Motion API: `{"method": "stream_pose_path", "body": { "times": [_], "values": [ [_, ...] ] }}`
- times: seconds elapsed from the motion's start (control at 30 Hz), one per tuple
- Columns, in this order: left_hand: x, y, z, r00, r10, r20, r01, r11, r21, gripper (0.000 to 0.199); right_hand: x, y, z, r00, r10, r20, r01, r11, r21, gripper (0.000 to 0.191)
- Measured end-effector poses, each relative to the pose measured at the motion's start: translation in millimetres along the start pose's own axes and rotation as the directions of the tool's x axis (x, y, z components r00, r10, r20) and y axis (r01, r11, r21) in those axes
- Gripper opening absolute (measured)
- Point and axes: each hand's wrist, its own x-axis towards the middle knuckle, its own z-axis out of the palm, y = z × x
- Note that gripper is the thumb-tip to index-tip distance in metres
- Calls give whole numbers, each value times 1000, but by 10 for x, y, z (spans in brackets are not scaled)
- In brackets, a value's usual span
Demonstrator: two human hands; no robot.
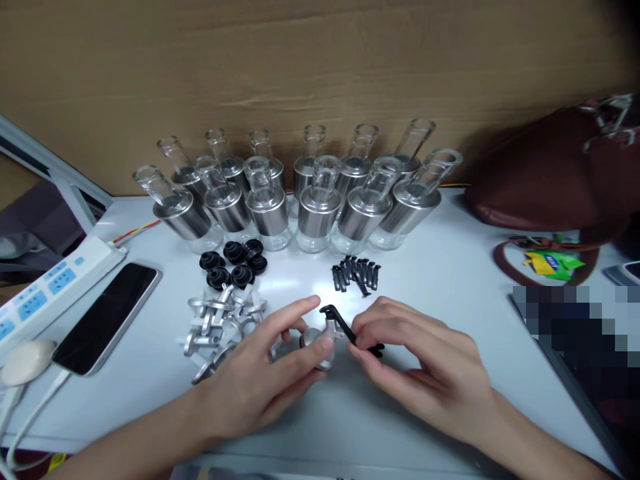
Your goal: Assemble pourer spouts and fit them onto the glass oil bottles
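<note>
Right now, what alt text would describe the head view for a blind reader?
Two hands over a pale table: the left hand holds a silvery metal part, the right hand a bent black piece near its top. Loose metal parts, black stoppers and small black pieces lie nearby; glass bottles with metal sleeves stand behind.

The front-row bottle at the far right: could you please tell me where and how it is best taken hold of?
By its narrow glass neck, I would say, coming from the right: that side looks open, while the neighbouring bottle crowds its steel sleeve on the left.
</note>
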Motion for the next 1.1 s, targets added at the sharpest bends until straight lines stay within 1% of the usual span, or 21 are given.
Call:
{"method": "stream_pose_path", "body": {
  "times": [0.23,0.37,0.6,0.7,0.83,0.97,1.03,1.1],
  "values": [
    [15,8,-3,1000,28,7,-29,996,88,19,-18,22,32,998,-18,52,15,999,52,18],
    [45,12,-6,998,56,9,-57,994,97,19,-20,23,30,997,-37,67,34,999,40,19],
    [29,-3,-12,998,53,16,-54,996,64,21,-19,-8,26,995,-56,78,55,998,22,19],
    [18,-13,-6,998,55,5,-55,997,50,22,-24,-14,26,998,-46,52,45,999,18,19],
    [31,-9,-5,998,63,-2,-63,997,42,21,-46,-7,30,999,-17,-36,18,1000,14,23],
    [64,7,-13,996,85,0,-85,993,76,19,-54,0,36,990,-23,-138,28,999,30,26],
    [69,8,-16,997,81,12,-82,992,93,19,-46,0,38,992,-17,-123,20,1000,22,25],
    [62,3,-15,997,80,14,-81,992,97,18,-34,-3,40,997,-16,-75,17,1000,13,22]
  ]
}}
